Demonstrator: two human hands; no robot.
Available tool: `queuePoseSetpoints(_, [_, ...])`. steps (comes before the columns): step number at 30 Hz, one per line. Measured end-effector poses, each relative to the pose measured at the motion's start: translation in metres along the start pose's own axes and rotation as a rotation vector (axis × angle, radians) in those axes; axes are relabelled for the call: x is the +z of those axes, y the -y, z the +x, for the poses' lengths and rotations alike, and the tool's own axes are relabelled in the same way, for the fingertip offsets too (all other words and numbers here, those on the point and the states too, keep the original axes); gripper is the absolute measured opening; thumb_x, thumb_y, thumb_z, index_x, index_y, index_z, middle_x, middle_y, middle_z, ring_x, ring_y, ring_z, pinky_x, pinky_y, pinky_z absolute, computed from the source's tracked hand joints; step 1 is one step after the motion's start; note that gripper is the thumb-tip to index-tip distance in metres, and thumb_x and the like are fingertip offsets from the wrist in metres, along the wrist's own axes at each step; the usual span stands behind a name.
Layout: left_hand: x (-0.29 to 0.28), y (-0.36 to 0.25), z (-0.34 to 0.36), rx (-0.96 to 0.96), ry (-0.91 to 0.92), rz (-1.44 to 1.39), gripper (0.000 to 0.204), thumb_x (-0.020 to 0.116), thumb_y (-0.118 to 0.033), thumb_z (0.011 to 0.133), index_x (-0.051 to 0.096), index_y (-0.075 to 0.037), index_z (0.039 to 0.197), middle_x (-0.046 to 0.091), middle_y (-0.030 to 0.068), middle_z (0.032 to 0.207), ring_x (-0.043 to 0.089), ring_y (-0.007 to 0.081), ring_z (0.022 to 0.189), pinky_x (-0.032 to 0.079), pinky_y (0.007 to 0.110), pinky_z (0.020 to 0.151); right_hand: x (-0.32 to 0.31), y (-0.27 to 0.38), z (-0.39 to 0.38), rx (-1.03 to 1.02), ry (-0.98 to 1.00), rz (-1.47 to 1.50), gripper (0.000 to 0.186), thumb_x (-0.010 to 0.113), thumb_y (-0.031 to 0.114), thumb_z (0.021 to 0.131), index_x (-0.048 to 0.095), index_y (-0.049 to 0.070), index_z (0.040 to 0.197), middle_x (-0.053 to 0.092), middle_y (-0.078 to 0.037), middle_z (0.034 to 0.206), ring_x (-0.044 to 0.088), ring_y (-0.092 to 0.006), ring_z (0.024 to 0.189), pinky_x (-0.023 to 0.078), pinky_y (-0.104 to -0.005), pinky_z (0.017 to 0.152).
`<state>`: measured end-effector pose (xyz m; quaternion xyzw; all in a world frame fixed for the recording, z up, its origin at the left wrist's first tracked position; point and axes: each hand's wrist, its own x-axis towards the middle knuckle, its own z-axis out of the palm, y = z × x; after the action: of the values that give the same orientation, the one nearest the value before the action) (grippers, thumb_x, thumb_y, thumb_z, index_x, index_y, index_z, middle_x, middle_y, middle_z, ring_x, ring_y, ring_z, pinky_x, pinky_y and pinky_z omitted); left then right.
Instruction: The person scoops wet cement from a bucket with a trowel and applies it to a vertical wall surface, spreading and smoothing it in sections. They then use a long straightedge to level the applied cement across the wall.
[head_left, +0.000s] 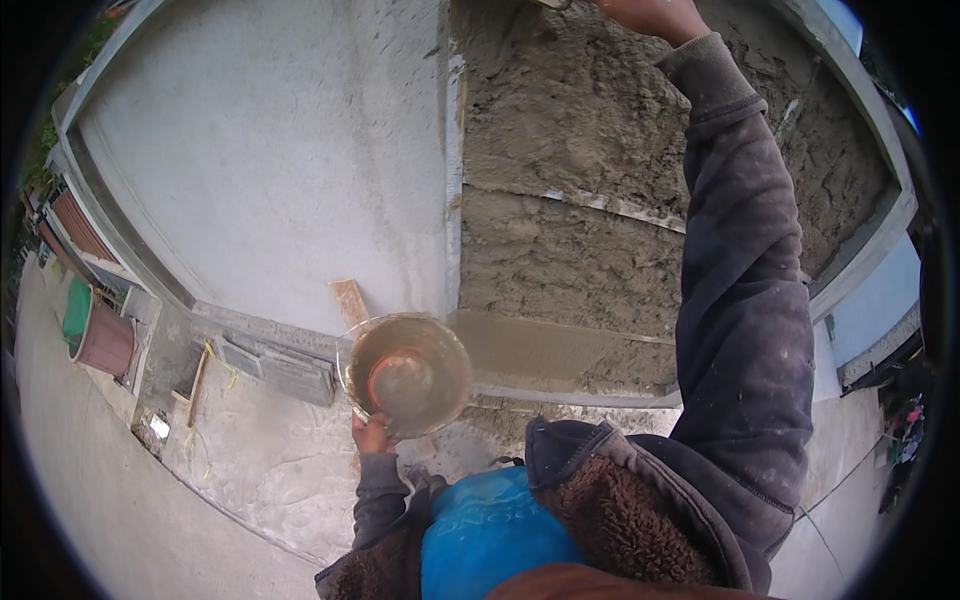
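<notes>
My left hand [373, 435] is closed on the near rim of a mortar-smeared bucket [430, 400]. The bucket is tilted so that its wet grey-brown inside, with an orange ring low down, faces me. My right hand [655, 14] reaches far up to the wall, partly cut off by the top edge, and its fingertips are out of view. Beside it a small bit of a metal tool [553, 4] shows, too little to name. Under that arm is rough wet mortar [570, 120] on the wall, with a smoother band [520, 350] near the bottom.
Left of the mortar stands a smooth pale wall panel [270, 150], parted from it by a vertical strip [453, 180]. A wooden board [349, 303] leans behind the bucket. Grey slabs [280, 365] lie at the wall's foot. A brownish tub [103, 338] with green material stands far left.
</notes>
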<state>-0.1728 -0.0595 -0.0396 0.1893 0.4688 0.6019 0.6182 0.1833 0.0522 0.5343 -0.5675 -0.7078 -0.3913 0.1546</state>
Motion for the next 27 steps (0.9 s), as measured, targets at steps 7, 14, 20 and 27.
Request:
queuePoseSetpoints(7, [-0.01,0.006,0.001,0.023,-0.037,0.011,0.067,0.047,0.007,0.071,0.045,-0.008,0.135,0.06,0.0109,0.109,0.067,0.0249,0.084,0.064,0.041,0.06,0.0,-0.002,-0.043,0.229,-0.34,-0.069,0.032,0.061,0.038,0.087,0.072,0.011,0.102,0.071,-0.015,0.099,0.067,-0.0346,0.093,0.053,-0.046,0.08])
queuePoseSetpoints(14, [0.003,-0.002,-0.015,-0.01,-0.053,0.018,0.068,0.047,0.006,0.069,0.045,-0.01,0.135,0.058,0.011,0.109,0.066,0.0263,0.084,0.064,0.042,0.061,0.041,-0.027,-0.147,0.152,-0.444,0.418,0.036,0.067,0.036,0.09,0.068,0.012,0.117,0.072,-0.007,0.102,0.068,-0.0202,0.1,0.054,-0.0344,0.082])
queuePoseSetpoints(20, [-0.003,0.006,-0.007,-0.01,0.013,0.062,0.068,0.047,0.005,0.069,0.044,-0.011,0.135,0.059,0.0103,0.107,0.066,0.0244,0.083,0.063,0.04,0.059,0.099,-0.035,-0.199,-0.001,-0.401,1.649,0.036,0.06,0.027,0.095,0.062,0.0,0.119,0.068,-0.011,0.103,0.064,-0.0193,0.093,0.053,-0.031,0.075])
queuePoseSetpoints(27, [-0.008,0.014,-0.003,-0.022,0.018,0.065,0.069,0.046,0.008,0.069,0.045,-0.012,0.135,0.06,0.009,0.106,0.065,0.0233,0.084,0.062,0.038,0.059,0.118,-0.07,-0.222,0.545,-0.571,1.778,0.029,0.054,0.031,0.101,0.06,0.003,0.105,0.062,-0.004,0.087,0.059,-0.0129,0.068,0.052,-0.0326,0.059])
